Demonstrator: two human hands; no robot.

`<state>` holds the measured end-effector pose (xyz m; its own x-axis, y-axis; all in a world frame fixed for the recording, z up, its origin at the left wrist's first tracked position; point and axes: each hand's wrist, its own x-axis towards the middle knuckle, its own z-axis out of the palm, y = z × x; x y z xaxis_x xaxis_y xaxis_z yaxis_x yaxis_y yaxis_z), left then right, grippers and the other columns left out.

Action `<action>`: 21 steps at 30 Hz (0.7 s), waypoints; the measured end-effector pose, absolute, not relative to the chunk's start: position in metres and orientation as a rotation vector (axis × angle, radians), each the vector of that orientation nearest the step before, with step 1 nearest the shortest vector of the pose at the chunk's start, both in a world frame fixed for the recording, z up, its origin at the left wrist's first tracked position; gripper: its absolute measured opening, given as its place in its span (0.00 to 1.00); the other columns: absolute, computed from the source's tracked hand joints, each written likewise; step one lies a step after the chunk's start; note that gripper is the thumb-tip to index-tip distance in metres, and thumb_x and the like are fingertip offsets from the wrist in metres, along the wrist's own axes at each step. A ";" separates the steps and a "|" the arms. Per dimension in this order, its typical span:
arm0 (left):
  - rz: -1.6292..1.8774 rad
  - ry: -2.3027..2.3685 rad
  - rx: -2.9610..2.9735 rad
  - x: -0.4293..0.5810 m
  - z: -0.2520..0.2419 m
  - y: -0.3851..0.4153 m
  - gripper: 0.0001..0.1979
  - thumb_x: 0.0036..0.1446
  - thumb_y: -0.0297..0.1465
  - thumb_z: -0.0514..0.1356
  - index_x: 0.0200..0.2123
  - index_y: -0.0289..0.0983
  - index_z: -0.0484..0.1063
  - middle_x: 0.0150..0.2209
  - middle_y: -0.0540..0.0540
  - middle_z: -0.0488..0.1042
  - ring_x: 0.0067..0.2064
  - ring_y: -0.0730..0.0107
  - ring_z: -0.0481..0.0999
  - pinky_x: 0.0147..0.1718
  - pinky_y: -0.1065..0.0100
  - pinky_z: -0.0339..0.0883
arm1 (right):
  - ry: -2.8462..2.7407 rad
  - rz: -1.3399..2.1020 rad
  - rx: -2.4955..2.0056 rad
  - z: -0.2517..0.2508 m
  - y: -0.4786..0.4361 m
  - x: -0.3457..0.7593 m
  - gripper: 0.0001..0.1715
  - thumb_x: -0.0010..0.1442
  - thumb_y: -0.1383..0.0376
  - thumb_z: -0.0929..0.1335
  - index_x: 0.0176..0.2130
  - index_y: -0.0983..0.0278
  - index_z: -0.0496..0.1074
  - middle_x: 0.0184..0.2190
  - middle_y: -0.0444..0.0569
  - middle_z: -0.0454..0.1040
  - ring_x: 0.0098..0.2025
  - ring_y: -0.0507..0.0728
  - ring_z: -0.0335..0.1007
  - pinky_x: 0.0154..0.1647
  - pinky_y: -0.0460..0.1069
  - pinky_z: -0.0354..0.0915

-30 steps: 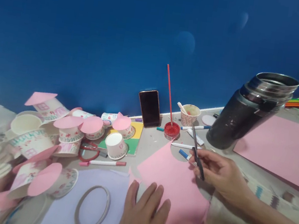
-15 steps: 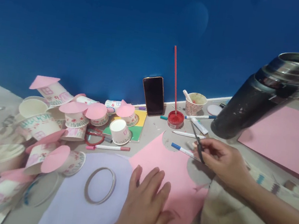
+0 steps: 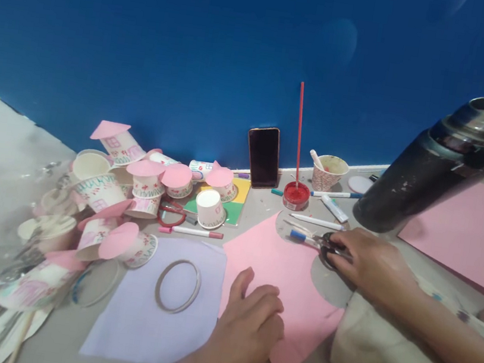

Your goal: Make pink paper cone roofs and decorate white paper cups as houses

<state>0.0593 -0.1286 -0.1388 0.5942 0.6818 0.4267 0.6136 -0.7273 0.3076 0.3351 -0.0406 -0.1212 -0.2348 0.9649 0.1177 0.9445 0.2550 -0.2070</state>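
My left hand (image 3: 248,326) rests over the lower left part of the pink paper (image 3: 275,264), its fingers apart and nothing in them. At the right, my right hand (image 3: 361,258) is closed on the black handles of the scissors (image 3: 327,244), which lie low over the table with the blades pointing left, across a blue-capped marker (image 3: 301,236). Curved notches cut into the upper and right edges of the pink paper. Beside it lies lavender paper (image 3: 130,304) with a tape ring (image 3: 177,285) on top.
Decorated paper cups with pink tops (image 3: 148,174) crowd the left side. A phone (image 3: 264,157) leans on the blue wall. Behind stand a red pot (image 3: 296,196) with a stick, a paper cup (image 3: 329,173) and a large dark flask (image 3: 424,165). Cloth (image 3: 376,344) lies at the right.
My right hand has lowered the scissors, which were raised at a slant, to the table by the blue-capped marker. My left hand's fingers are more bent. The view has shifted slightly.
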 end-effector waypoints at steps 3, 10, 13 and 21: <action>0.573 1.069 2.671 0.059 -0.119 -0.132 0.06 0.64 0.34 0.64 0.38 0.39 0.71 0.43 0.48 0.79 0.53 0.62 0.76 0.66 0.48 0.48 | -2.244 0.073 -1.901 -0.115 -0.038 0.337 0.12 0.64 0.57 0.69 0.41 0.62 0.79 0.34 0.54 0.79 0.36 0.64 0.75 0.32 0.52 0.57; 0.348 1.088 2.745 0.062 -0.119 -0.140 0.05 0.66 0.31 0.61 0.35 0.39 0.72 0.36 0.47 0.76 0.41 0.62 0.72 0.53 0.50 0.56 | -2.196 0.055 -1.977 -0.113 -0.037 0.334 0.14 0.64 0.56 0.70 0.44 0.61 0.80 0.37 0.54 0.79 0.39 0.63 0.73 0.32 0.51 0.55; 0.398 1.033 2.802 0.061 -0.119 -0.139 0.06 0.64 0.23 0.59 0.34 0.38 0.72 0.35 0.48 0.76 0.39 0.65 0.72 0.53 0.52 0.56 | -2.219 0.022 -1.984 -0.111 -0.039 0.332 0.15 0.65 0.56 0.69 0.45 0.61 0.80 0.39 0.55 0.80 0.39 0.62 0.73 0.32 0.51 0.55; 1.013 1.501 2.701 0.017 -0.040 -0.138 0.06 0.65 0.24 0.61 0.39 0.41 0.73 0.37 0.47 0.79 0.44 0.62 0.79 0.48 0.57 0.69 | -2.268 -0.032 -2.002 -0.109 -0.038 0.333 0.14 0.64 0.56 0.70 0.43 0.61 0.80 0.38 0.55 0.80 0.38 0.62 0.72 0.30 0.51 0.52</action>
<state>0.0167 -0.1375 -0.0396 0.3815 0.7302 0.5668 0.7986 -0.5691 0.1957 0.3335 -0.0382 -0.1092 -0.1205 0.9875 0.1012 0.9900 0.1270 -0.0609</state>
